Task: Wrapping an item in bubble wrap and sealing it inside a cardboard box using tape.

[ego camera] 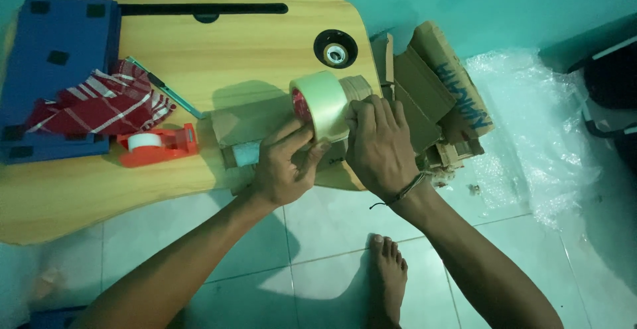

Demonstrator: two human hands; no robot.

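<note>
Large roll of clear packing tape (323,105), glossy and pale yellowish, thick ring shape with a reddish inner core, standing on edge atop a small brown cardboard box (255,125), matte and creased, on a low wooden table (79,190) with smooth light grain and rounded corners.

Left hand (286,164) curled around the near side of the roll, thumb and fingers closed on its rim and core. Right hand (377,144) laid flat, fingers together and bent over the box's right end, pressing beside the roll; whether anything is pinched under the fingertips cannot be told. Dark cord bracelet (403,193) at the right wrist.

To the left on the table: red tape dispenser (159,144) with a white roll, hard plastic; red-and-white striped cloth (106,103), soft and crumpled, lying partly on a flat blue board (60,44); slim teal utility knife (166,89) just above the box. Round black recess (335,49) in the tabletop behind the roll.

Right of the table, a heap of folded cardboard (434,90) close against the right hand, and crinkled clear bubble wrap (531,130) on the white tiled floor (318,236). Bare foot (387,279) below, between the forearms.
</note>
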